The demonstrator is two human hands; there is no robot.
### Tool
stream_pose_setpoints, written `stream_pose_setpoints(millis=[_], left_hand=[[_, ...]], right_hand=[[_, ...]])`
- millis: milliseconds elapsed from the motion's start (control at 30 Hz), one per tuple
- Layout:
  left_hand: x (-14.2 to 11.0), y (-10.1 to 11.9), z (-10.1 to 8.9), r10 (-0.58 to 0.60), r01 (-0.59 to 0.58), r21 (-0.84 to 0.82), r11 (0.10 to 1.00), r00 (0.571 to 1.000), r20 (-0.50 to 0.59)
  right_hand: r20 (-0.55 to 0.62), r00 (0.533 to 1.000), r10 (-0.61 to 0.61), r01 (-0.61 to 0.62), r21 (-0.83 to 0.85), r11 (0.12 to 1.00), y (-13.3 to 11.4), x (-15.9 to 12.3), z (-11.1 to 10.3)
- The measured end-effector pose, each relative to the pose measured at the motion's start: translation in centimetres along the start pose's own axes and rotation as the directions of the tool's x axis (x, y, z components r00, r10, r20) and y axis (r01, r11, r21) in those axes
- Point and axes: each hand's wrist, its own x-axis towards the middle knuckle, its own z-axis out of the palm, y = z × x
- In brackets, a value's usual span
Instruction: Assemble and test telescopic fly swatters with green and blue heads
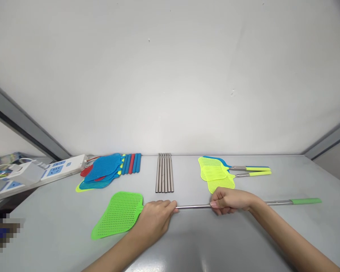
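A green fly swatter (119, 214) with a long metal rod lies sideways across the front of the table, its perforated head at the left and its green grip at the right. My left hand (155, 216) is closed round the rod close to the head. Further right, my right hand (229, 201) pinches the same rod, and a bare stretch of metal shows between the two hands. Behind my right hand rests a small pile of yellow and blue fly swatters (219, 177) with short rods.
Several metal rods (164, 173) lie side by side at the back middle. To their left are blue and red handle grips (132, 163) and stacked loose swatter heads (104, 170). A white power strip (65, 168) with plugs runs along the left. The wall (170, 94) closes off the back.
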Motion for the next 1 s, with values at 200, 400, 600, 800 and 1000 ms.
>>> stream_pose_setpoints(millis=[200, 400, 600, 800, 1000], left_hand=[[0.1, 0.1, -0.4, -0.012, 0.012, -0.001, 1.0, 0.999, 0.034], [0.4, 1.9, 0.3, 0.021, -0.019, -0.036, 0.999, 0.997, 0.072], [0.1, 2.5, 0.3, 0.014, -0.011, -0.064, 0.998, 0.999, 0.046], [0.3, 2.3, -0.6, 0.041, -0.039, -0.04, 0.998, 0.998, 0.043], [0.4, 2.4, -1.1, 0.104, -0.096, -0.128, 0.987, 0.993, 0.054]], right_hand=[[-0.037, 0.999, -0.021, 0.02, -0.029, 0.999, -0.2, -0.1, 0.4], [-0.006, 1.0, -0.02, 0.02, -0.023, 1.0, -1.1, 0.4, 2.0], [0.035, 0.999, -0.007, 0.005, 0.039, 0.999, -1.1, 0.6, 2.2], [0.06, 0.997, -0.048, 0.045, 0.064, 0.997, -0.9, 0.6, 2.1], [0.066, 0.996, -0.066, 0.067, -0.001, 0.998, -1.0, 0.5, 2.5]])
